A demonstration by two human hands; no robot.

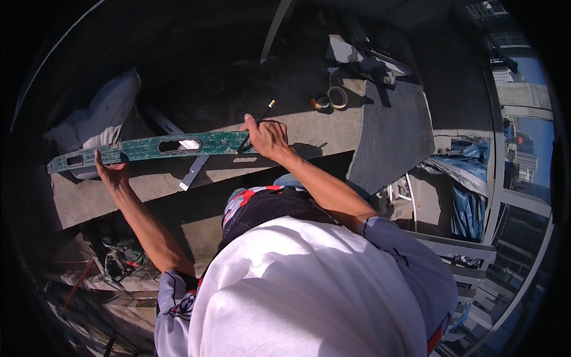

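My left hand (111, 168) grips a long, scuffed green spirit level (148, 149) near its left part, thumb on the face. My right hand (267, 138) is closed on the level's right end, with a dark pencil (269, 109) with a pale yellow tip slanting up from its fingers. A metal square (193, 172) lies diagonally beneath the level on the grey stone ledge (321, 128). A pale sack (101, 113) sits behind the level at the left.
A roll of tape (336, 97), a speckled grey slab (392, 137) and stone offcuts (345, 50) are at the back right. Crumpled blue sheeting (467, 196) is beside a railing (499, 202) on the right. Tangled cables (119, 256) lie below the ledge at the lower left.
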